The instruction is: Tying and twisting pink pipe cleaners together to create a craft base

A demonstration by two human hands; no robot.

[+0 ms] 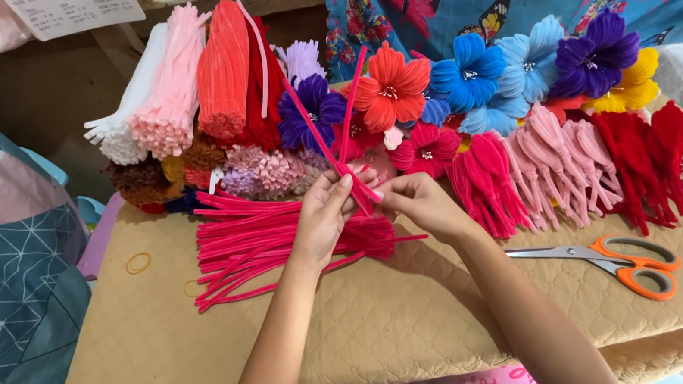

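We pinch two hot-pink pipe cleaners where they cross, left hand and right hand pressed together, above the pink pipe-cleaner pile, orange scissors within reach.

Mid-frame, the left hand and right hand are pinching crossed pink stems above a pink pile. Scissors are lying lower right, flowers sitting along the top.
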